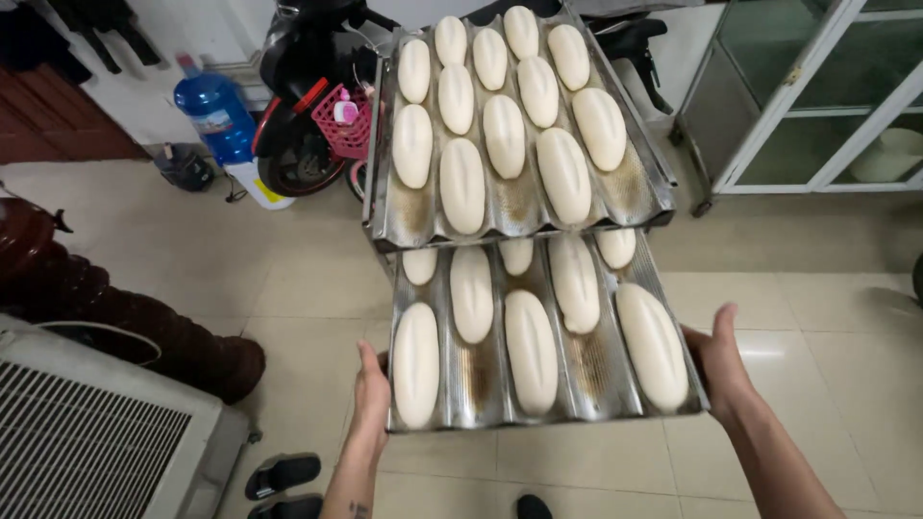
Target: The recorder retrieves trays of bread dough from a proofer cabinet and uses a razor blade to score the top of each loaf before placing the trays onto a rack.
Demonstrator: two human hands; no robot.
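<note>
Your left hand [370, 389] is gripping the near left corner of the lower baking tray [478, 380], fingers curled under its edge and thumb lying along the rim. Your right hand [719, 363] is clasping the tray's right side near the front corner, thumb up against the rim and the other fingers hidden beneath the metal. Between them you are holding the tray roughly level above the tiled floor [317, 288].

The tray is a corrugated metal one with long channels, and pale, unbaked dough loaves [531, 351] are lying lengthwise in them. Its far end is sitting under the upper tray [423, 219], a matching one that is carrying its own rows of dough loaves and is overlapping the back of yours.

Beyond the trays, a parked scooter [303, 86] with a pink basket [348, 130] is standing near a blue water jug [217, 115]. A glass-fronted cabinet [817, 96] is filling the upper right. At lower left, a grey grilled appliance [96, 442] is sitting beside dark carved wooden furniture [115, 312], and black sandals [282, 474] are lying on the floor near your left forearm.
</note>
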